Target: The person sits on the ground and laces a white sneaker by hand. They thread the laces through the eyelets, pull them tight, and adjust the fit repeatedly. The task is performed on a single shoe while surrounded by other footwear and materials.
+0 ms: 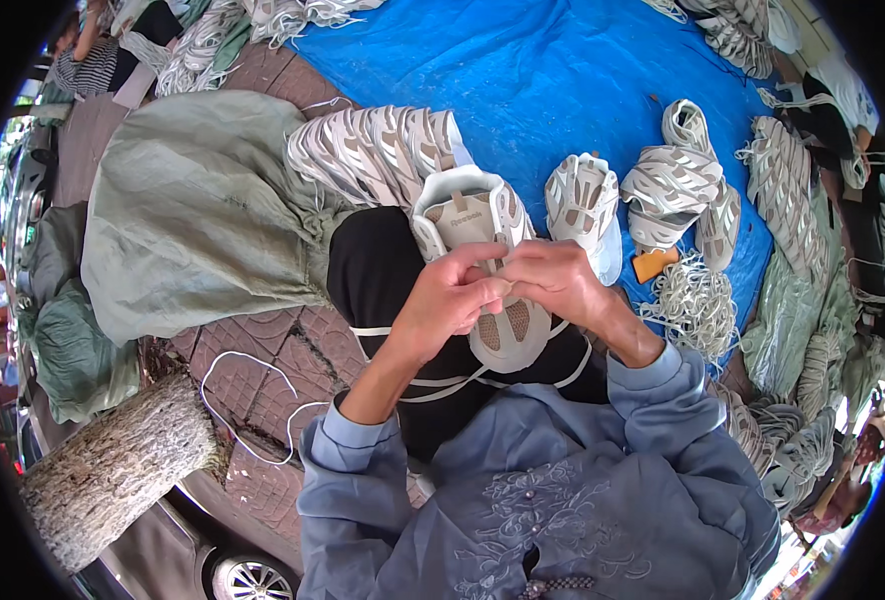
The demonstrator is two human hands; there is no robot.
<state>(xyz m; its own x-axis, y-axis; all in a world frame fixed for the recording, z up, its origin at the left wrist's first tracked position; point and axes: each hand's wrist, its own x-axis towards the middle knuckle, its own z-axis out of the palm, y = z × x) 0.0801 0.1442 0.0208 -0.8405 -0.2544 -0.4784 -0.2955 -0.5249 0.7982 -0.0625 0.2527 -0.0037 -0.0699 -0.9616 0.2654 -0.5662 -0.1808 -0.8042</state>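
Note:
A beige and white sneaker upper (508, 340) lies on my lap, its toe pointing toward me. My left hand (453, 290) and my right hand (560, 280) meet over the middle of its lacing area. Both are closed in a pinch, thumbs and forefingers close together. What the fingertips hold is too small and too covered to make out. White lace strands (443, 381) lie across my black trousers on both sides of the shoe and pass beneath my hands.
Nested shoe uppers (373, 150) lie beyond my knees beside a grey-green sack (203, 210). More uppers (671, 185), an orange piece (653, 264) and a lace heap (693, 305) sit on a blue tarp (553, 70). A loose lace (206, 385) lies on paving near a tree trunk (123, 465).

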